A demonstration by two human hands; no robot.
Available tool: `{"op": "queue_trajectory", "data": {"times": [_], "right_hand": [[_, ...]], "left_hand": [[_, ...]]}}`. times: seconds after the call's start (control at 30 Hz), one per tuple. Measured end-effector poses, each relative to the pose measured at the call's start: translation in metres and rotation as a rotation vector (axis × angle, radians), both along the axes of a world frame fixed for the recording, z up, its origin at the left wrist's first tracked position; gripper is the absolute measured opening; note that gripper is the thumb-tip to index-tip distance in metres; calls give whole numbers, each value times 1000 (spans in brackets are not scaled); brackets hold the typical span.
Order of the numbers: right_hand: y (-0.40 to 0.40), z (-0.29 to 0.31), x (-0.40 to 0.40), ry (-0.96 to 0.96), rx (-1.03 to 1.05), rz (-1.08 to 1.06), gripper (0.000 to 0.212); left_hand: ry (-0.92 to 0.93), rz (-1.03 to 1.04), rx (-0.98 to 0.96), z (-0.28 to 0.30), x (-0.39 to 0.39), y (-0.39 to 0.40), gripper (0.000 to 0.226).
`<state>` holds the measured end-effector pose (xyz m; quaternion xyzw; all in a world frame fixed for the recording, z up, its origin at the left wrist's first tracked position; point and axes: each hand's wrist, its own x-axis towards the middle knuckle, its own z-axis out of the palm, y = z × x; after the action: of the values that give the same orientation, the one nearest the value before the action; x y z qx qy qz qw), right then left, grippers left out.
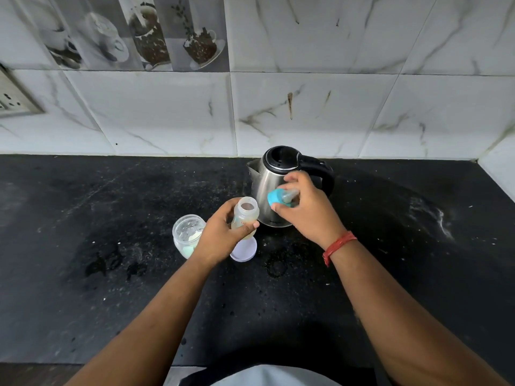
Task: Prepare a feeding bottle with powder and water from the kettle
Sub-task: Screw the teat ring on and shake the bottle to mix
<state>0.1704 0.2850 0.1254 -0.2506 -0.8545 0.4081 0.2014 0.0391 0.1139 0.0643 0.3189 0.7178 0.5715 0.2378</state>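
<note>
Feeding bottle (245, 218): uncapped, mouth open to the camera, held off the black counter (111, 274) just in front of the kettle; it looks tilted a little toward the right hand.
Left hand (223, 236): fingers and thumb curled round the bottle's lower body, gripping it.
Right hand (303, 203): fingers closed round the blue teat cap (278, 196), which it holds apart from the bottle, in front of the kettle's body.
Kettle (281, 188): steel, standing on the counter behind both hands, lid shut, handle to the right; neither hand is on it.
Powder jar (188, 235): open glass jar left of the bottle, partly behind the left hand, with white powder inside; a scoop cannot be made out.
Jar lid (245, 250): white, lying flat on the counter under the bottle.
Contents of bottle: a pale yellowish tint low down; whether that is powder, liquid or the plastic itself cannot be told.
Done, by my reading: jar opened, bottle opened.
Left, by my reading: probably water from the kettle, possibly powder too, then cap on.
</note>
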Motion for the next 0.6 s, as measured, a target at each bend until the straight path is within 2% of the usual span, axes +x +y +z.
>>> {"op": "queue_trajectory", "data": {"times": [0.2,0.47,0.6], "right_hand": [[-17,29,-19,-54,93,188,75],[-29,29,-29,-167,193,294,78],[-26,32,-31,-176,117,336,84]], "left_hand": [[9,-33,10,6,2,3,50],[54,-67,-9,10,-2,3,53],[73,-69,-12,12,-3,4,52]]}}
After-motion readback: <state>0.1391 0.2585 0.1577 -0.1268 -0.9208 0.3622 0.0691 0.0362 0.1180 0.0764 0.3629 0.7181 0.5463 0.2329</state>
